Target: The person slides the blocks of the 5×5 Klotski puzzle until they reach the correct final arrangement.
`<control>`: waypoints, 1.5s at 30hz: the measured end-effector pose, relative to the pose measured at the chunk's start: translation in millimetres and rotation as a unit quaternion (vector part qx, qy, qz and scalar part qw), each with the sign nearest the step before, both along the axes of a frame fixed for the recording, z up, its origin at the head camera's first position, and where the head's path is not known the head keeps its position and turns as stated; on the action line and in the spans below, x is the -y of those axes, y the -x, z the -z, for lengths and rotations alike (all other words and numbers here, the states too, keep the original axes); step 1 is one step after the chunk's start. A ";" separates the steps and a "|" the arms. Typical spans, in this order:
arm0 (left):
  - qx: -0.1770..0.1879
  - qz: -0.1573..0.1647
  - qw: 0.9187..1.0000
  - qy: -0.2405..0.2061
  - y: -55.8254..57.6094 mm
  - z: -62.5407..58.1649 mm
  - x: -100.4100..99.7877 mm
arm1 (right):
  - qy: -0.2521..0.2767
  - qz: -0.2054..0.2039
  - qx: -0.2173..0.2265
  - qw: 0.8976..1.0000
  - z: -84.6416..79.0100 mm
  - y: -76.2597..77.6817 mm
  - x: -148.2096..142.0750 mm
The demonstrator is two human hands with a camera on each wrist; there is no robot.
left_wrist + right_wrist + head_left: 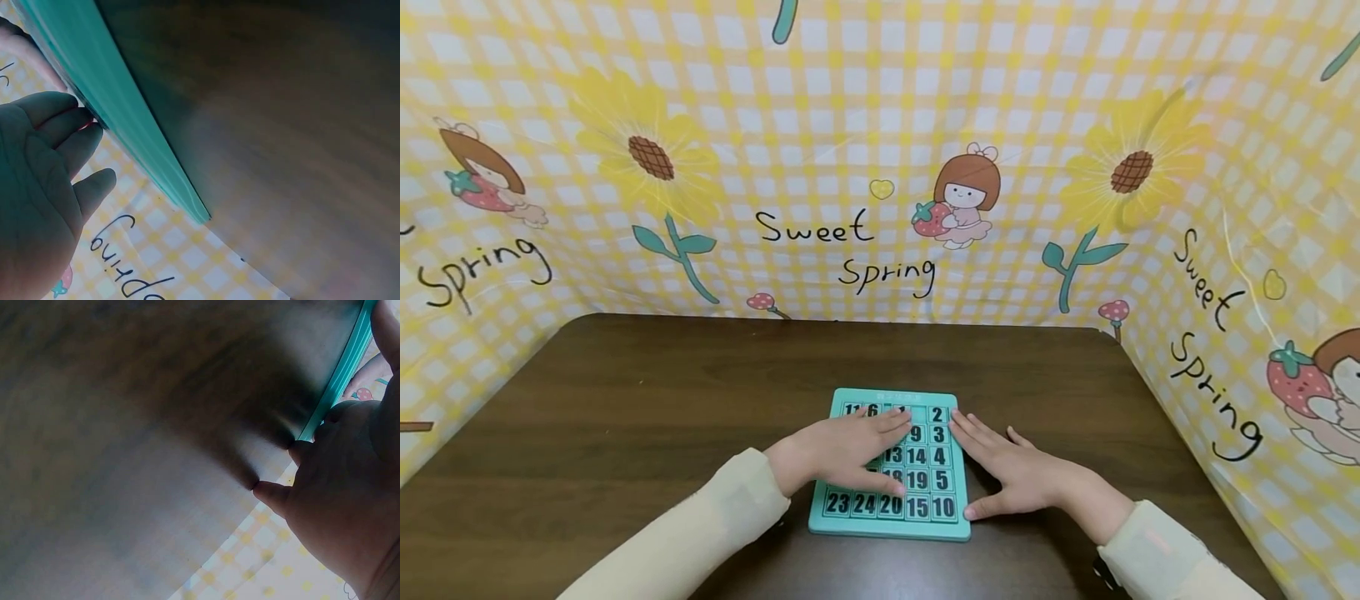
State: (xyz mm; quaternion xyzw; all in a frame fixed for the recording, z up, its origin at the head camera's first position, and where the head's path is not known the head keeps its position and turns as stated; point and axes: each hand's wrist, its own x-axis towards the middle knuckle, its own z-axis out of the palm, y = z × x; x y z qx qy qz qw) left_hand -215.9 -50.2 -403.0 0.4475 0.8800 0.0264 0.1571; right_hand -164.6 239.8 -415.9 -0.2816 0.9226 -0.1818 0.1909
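A turquoise number slide puzzle (889, 527) lies flat on the table, its tiles printed with black numbers. Over its left and middle tiles extends my left hand (850, 450), palm down with straight fingers, hiding several numbers. The gap in the top row is just left of the 2 tile (937, 414). At the puzzle's right edge is my right hand (1018, 477), fingers stretched out, with fingertips and thumb tip right at the frame. In the left wrist view the left hand (44, 169) appears beside the puzzle's side wall (134, 119). The right wrist view shows the right hand (344, 487) along the opposite side.
The puzzle rests on a dark brown wooden table (625, 400). Yellow-and-white checked cloth (865, 100) with flowers, cartoon girls and "Sweet Spring" lettering rises behind the table and along both sides.
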 end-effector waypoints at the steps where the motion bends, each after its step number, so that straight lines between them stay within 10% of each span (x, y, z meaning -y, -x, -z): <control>1: 0.000 -0.002 1.000 -0.001 -0.3 -0.2 1.7 | 0.000 0.000 0.000 1.000 0.1 0.0 0.1; 26: -0.039 0.059 0.997 0.025 -11.6 -9.5 -20.8 | 0.001 0.007 0.007 1.000 1.0 -2.8 -1.0; 45: -0.020 0.036 0.998 0.041 -2.2 -9.2 -28.1 | 0.005 -0.003 0.002 1.000 0.8 -1.0 0.0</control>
